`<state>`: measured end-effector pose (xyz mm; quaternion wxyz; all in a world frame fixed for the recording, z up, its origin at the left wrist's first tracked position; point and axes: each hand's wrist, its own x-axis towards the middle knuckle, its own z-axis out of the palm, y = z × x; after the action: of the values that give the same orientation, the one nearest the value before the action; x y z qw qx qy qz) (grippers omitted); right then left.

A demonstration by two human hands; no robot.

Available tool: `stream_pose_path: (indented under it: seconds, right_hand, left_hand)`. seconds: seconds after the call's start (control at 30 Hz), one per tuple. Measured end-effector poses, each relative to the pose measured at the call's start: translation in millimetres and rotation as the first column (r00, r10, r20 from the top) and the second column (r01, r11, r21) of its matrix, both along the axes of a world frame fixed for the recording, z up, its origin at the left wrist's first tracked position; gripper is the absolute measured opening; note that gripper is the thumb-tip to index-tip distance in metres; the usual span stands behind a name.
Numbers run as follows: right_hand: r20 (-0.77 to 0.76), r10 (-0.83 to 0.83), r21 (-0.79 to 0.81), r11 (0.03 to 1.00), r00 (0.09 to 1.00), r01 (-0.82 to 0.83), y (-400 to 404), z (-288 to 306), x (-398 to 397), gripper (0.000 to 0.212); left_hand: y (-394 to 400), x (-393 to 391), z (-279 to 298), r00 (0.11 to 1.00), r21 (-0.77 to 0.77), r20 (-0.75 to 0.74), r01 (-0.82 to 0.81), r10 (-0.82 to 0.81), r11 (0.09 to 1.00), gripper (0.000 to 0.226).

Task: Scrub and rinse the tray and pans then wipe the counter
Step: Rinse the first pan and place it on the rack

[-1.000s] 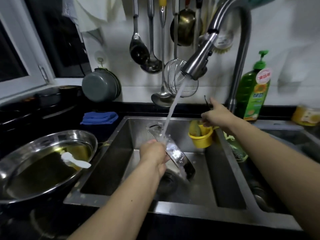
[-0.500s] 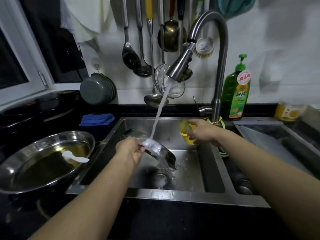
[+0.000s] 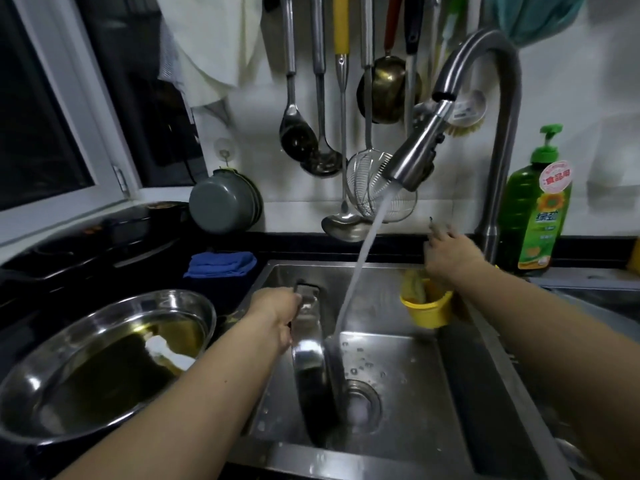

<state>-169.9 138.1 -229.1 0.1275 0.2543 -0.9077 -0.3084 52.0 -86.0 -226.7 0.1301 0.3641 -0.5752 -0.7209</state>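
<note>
Tray (image 3: 313, 372) on edge in sink (image 3: 398, 441), under tap stream | left hand (image 3: 275, 311) grips its upper rim | right hand (image 3: 448, 252) at faucet (image 3: 498, 188) base, finger grasp cannot be told

- I count two hands: left hand (image 3: 277, 315), right hand (image 3: 450, 256).
- One steel tray (image 3: 313, 368), gripped in the left fingers.
- One oval pan (image 3: 100, 368), left of them.
- One yellow cup (image 3: 427, 308), under the right fingers.
- One soap bottle (image 3: 535, 209).
- One blue cloth (image 3: 220, 265).
</note>
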Motion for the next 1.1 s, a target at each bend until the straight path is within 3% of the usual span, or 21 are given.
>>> stream_pose_path:
  seconds: [0.13, 0.27, 0.33, 0.4, 0.47, 0.57, 0.73, 0.83, 0.97, 1.1]
  right_hand:
    - [0.012, -0.054, -0.035, 0.998, 0.998, 0.054, 13, 7, -25, 0.057]
    - [0.142, 0.023, -0.365, 0.93, 0.99, 0.031, 6, 6, 0, 0.067]
    - [0.072, 0.138, -0.509, 0.857, 0.988, -0.083, 24, 0, 22, 0.062]
    - [-0.035, 0.176, -0.547, 0.821, 0.984, -0.167, 48, 0, 43, 0.059]
    - [0.016, 0.125, -0.616, 0.783, 0.992, -0.089, 75, 1, 56, 0.051]
    - [0.129, 0.01, -0.721, 0.687, 0.992, 0.087, 118, 11, 67, 0.045]
    - [0.172, -0.051, -0.86, 0.479, 0.984, 0.175, 173, 43, 88, 0.037]
    - [0.173, -0.08, -0.896, 0.401, 0.982, 0.191, 196, 58, 103, 0.03]
    - [0.179, -0.088, -0.949, 0.248, 0.98, 0.196, 223, 70, 121, 0.024]
    - [0.221, -0.124, -0.955, 0.175, 0.967, 0.24, 257, 79, 140, 0.028]
  left_hand:
    - [-10, 0, 5, 0.998, -0.036, -0.022, 0.065, -0.065, 0.997, 0.039]
    - [-14, 9, 11, 0.976, -0.094, 0.117, 0.193, -0.182, 0.977, 0.027]
    - [-13, 15, 13, 0.967, -0.19, 0.207, 0.19, -0.15, 0.963, 0.02]
    - [-7, 21, 17, 0.971, -0.331, 0.236, 0.125, -0.046, 0.935, 0.015]
    - [5, 33, 23, 0.98, -0.361, 0.201, 0.069, 0.005, 0.93, 0.012]
    - [24, 53, 38, 0.997, -0.236, 0.072, 0.048, -0.031, 0.971, 0.018]
    - [52, 64, 72, 0.987, 0.032, -0.158, 0.015, -0.01, 0.999, 0.018]
    - [78, 63, 85, 0.969, 0.272, -0.249, 0.068, 0.002, 0.96, 0.015]
    - [127, 58, 84, 0.963, 0.448, -0.27, 0.121, 0.005, 0.886, 0.036]
    - [178, 35, 64, 0.968, 0.575, -0.249, 0.125, 0.028, 0.809, 0.033]
